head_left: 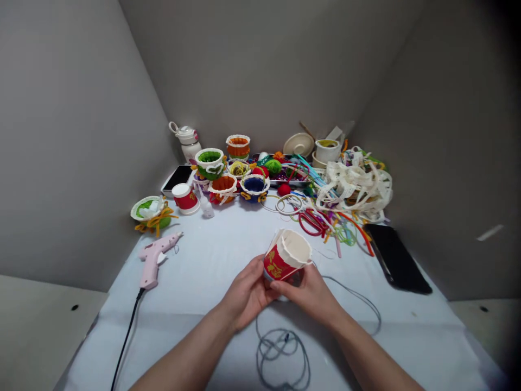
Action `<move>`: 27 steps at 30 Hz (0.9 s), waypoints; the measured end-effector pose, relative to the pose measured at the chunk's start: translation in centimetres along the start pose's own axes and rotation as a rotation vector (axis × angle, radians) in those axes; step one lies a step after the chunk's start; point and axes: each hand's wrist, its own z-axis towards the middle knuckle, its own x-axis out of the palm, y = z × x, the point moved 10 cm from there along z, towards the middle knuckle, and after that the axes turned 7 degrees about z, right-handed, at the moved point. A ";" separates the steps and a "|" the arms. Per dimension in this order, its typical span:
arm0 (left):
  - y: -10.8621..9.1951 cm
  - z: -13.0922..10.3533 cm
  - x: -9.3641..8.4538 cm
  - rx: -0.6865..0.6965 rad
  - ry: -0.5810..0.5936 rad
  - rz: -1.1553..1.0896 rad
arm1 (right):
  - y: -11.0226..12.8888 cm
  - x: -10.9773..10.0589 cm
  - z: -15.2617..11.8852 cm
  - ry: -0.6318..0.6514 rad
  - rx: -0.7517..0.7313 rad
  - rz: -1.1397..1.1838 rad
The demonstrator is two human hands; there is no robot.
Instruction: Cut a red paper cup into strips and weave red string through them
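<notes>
A red paper cup [280, 262] with gold patterns and a white trimmed rim is held tilted above the table, its opening facing up and to the right. My left hand [249, 293] is wrapped round its left side and underside. On the right, my right hand [311, 293] grips the lower part, with the thumb across the front near the base. Below the hands lies a loosely coiled grey cord [283, 355], and a strand of it runs out to the right.
A pink glue gun [152, 260] lies left, its black cable running forward. Decorated cups [223, 187], a red-white cup [185, 200], red scissors [313, 221] and white lace [354, 184] line the back. A black phone [396, 258] lies right.
</notes>
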 end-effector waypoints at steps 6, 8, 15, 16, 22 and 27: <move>0.1 0.2 -0.6 -0.052 0.023 -0.130 | 1.6 -0.7 -0.1 0.003 -0.164 -0.065; -0.1 0.2 -1.1 -0.102 -0.002 -0.181 | 2.0 -0.8 -0.1 0.033 -0.203 -0.071; -2.3 -0.7 -1.9 -0.093 -0.053 -0.163 | 2.0 -2.0 -0.1 0.027 -0.203 -0.201; -2.6 -0.9 -1.8 -0.083 -0.049 -0.131 | 2.3 -2.0 -0.2 0.026 -0.218 -0.221; -6.0 -3.0 -0.6 0.074 -0.018 -0.091 | 2.9 2.5 -2.4 0.411 -0.075 -0.143; -12.7 -7.1 -2.0 0.469 -0.147 -0.269 | 4.9 1.9 -7.5 0.581 -0.087 -0.313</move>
